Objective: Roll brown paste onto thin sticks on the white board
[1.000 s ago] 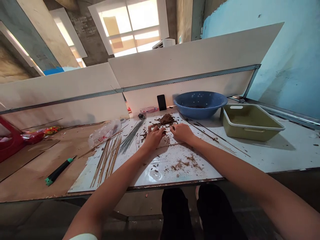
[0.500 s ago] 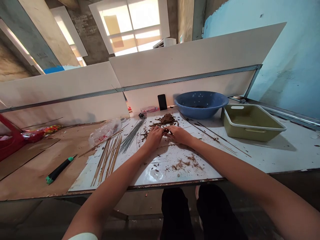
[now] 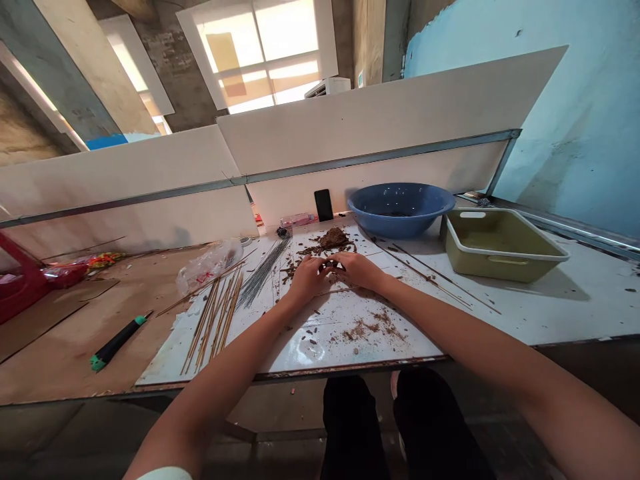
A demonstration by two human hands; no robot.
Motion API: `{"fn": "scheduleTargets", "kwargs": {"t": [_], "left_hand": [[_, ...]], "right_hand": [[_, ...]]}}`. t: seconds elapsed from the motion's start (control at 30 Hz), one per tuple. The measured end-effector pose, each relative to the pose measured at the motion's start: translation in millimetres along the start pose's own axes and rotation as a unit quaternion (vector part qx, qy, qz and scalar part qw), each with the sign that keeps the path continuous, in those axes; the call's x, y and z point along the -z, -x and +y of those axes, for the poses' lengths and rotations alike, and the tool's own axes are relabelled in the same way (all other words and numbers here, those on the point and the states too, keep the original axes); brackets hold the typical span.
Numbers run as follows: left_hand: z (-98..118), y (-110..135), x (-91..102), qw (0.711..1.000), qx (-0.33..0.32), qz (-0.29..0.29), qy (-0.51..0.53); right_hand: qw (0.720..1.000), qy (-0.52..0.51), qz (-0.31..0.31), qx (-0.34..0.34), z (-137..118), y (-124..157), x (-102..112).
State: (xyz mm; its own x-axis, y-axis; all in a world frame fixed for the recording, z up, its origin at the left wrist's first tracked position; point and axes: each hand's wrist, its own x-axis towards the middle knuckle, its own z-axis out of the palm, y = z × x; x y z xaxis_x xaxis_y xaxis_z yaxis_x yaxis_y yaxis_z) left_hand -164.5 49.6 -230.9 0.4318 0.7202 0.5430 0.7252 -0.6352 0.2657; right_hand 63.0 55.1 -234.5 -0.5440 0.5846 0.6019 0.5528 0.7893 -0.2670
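Both my hands rest palm-down side by side on a white board (image 3: 320,340), just in front of a lump of brown paste (image 3: 334,238). My left hand (image 3: 306,277) and my right hand (image 3: 361,269) lie with fingers stretched forward, fingertips nearly meeting over a thin stick (image 3: 345,289) and a small dark piece of paste under them. How much either hand grips is hidden by the fingers. Brown crumbs (image 3: 367,327) are scattered on the board nearer to me.
Left of my hands lie thin grey wires (image 3: 263,272) and several brown sticks (image 3: 215,320), with a plastic bag (image 3: 207,265) behind. A blue bowl (image 3: 400,208), a green tray (image 3: 500,241) and a black phone (image 3: 323,204) stand at the back. A green-black tool (image 3: 117,342) lies far left.
My hands have drawn closer together, the fingertips now almost touching, and slid slightly toward me over the stick. Nothing else has moved.
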Motion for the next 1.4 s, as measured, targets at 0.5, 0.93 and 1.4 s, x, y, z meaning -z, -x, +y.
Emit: {"fn": "scheduleTargets", "kwargs": {"t": [0.5,0.93,1.4], "left_hand": [[3.1,1.0,10.1,1.000,0.005,-0.004,-0.008],[6.8,-0.5,9.7,0.998,0.041,-0.036,-0.033],[-7.0,-2.4,-0.5,0.999,-0.014,-0.011,0.042]], "right_hand": [[1.000,-0.003,-0.013,0.011,1.7,1.6,1.3],[0.997,0.065,-0.038,0.020,-7.8,0.5,5.0],[0.995,0.073,-0.059,-0.022,-11.1,-0.8,10.0]]}}
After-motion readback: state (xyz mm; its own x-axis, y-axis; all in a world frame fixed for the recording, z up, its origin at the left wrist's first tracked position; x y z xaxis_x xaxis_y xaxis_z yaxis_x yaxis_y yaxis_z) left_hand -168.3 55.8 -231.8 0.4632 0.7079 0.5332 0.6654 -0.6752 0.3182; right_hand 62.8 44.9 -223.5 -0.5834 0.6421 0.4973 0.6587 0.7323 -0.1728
